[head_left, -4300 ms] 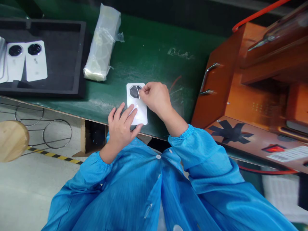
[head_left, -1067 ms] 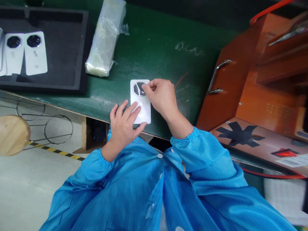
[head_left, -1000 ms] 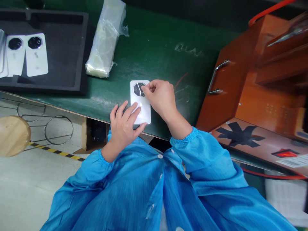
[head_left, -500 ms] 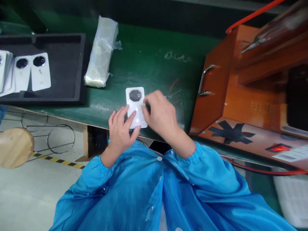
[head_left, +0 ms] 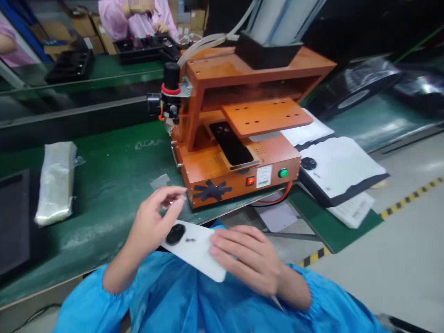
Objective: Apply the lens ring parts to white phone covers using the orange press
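Observation:
A white phone back cover point(head_left: 201, 252) with a black camera window is tilted in front of my blue smock, off the table's front edge. My left hand point(head_left: 151, 222) grips it at the camera end, thumb and forefinger curved above the cover. My right hand point(head_left: 248, 259) has its fingers closed over the opposite end. A thin pale edge point(head_left: 276, 303) shows below my right hand; what it belongs to is hidden.
An orange press point(head_left: 243, 152) with a black phone-shaped fixture point(head_left: 231, 143) stands ahead. A plastic-wrapped bundle point(head_left: 57, 180) and a black tray point(head_left: 17, 185) lie left. At right, a white-topped pad point(head_left: 343, 166) bears another dark camera window. A co-worker point(head_left: 138, 18) sits beyond.
The view has swung right to the press. The back cover has come off the table and turned sideways, with my left hand now at its camera end and my right hand at the other.

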Action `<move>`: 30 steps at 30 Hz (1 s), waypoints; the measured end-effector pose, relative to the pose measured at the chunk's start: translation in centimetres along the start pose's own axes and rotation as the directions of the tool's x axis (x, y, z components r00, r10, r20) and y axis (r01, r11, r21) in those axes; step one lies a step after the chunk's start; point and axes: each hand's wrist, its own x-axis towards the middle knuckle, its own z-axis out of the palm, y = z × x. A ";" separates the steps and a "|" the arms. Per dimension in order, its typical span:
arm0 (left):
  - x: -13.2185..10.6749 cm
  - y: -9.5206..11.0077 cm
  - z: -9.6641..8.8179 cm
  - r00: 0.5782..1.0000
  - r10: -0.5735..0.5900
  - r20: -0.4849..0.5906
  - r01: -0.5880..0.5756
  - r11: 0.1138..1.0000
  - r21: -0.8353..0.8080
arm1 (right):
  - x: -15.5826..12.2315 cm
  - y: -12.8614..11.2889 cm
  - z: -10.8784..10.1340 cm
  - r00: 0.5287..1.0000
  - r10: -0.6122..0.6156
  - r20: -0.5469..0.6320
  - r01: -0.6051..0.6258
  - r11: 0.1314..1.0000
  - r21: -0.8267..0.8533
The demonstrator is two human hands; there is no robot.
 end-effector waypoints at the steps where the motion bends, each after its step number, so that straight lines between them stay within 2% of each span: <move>1: 2.0 0.9 1.5 0.997 -0.015 0.079 0.022 0.995 -0.096 | -1.1 0.4 -1.8 0.999 0.048 -0.013 -0.048 0.997 -0.055; 3: 6.0 2.4 4.7 0.983 -0.008 0.185 0.056 0.966 -0.253 | -3.3 1.2 -4.7 0.990 0.137 -0.027 -0.139 0.974 -0.177; 5: 9.6 3.6 7.9 0.974 0.009 0.227 0.073 0.933 -0.353 | -5.1 2.1 -6.3 0.980 0.185 -0.067 -0.197 0.933 -0.300; 7: 12.7 4.6 10.8 0.978 -0.014 0.210 0.105 0.899 -0.426 | -6.2 3.2 -6.8 0.970 0.195 -0.142 -0.237 0.878 -0.415; 9: 15.3 5.2 13.0 0.989 -0.084 0.122 0.133 0.872 -0.472 | -6.5 4.7 -6.6 0.960 0.177 -0.216 -0.265 0.823 -0.503; 11: 17.4 5.5 14.6 0.985 -0.171 -0.002 0.149 0.859 -0.491 | -6.1 6.3 -6.2 0.944 0.149 -0.295 -0.294 0.786 -0.544; 13: 19.1 5.4 15.4 0.965 -0.247 -0.087 0.174 0.853 -0.492 | -5.2 7.9 -5.9 0.908 0.119 -0.402 -0.339 0.773 -0.537; 16: 19.9 5.2 15.1 0.920 -0.378 -0.104 0.278 0.815 -0.508 | -3.9 9.4 -6.1 0.841 0.130 -0.524 -0.420 0.767 -0.484; 19: 17.7 5.2 13.3 0.900 -0.434 -0.037 0.358 0.785 -0.506 | -3.7 10.0 -6.4 0.833 0.158 -0.531 -0.446 0.760 -0.473; 21: 14.3 5.2 11.5 0.908 -0.417 0.037 0.380 0.784 -0.491 | -4.0 10.5 -6.2 0.827 0.133 -0.547 -0.438 0.763 -0.476; 23: 10.1 4.9 9.5 0.895 -0.441 0.072 0.415 0.761 -0.499 | -4.1 11.5 -5.2 0.826 0.129 -0.549 -0.433 0.770 -0.469; 25: 5.8 4.2 7.3 0.869 -0.494 0.038 0.442 0.739 -0.507 | -3.5 12.9 -3.8 0.849 0.244 -0.469 -0.466 0.763 -0.448; 27: 1.9 3.0 5.1 0.840 -0.542 -0.027 0.467 0.748 -0.472 | -2.1 14.6 -2.2 0.836 0.444 -0.323 -0.545 0.739 -0.396; 28: 0.2 2.2 4.1 0.828 -0.553 -0.088 0.469 0.771 -0.432 | -1.3 15.5 -1.5 0.820 0.522 -0.237 -0.573 0.735 -0.363; 30: -2.7 0.3 2.3 0.808 -0.531 -0.254 0.450 0.836 -0.315 | 0.2 16.9 -0.8 0.798 0.598 -0.072 -0.590 0.752 -0.293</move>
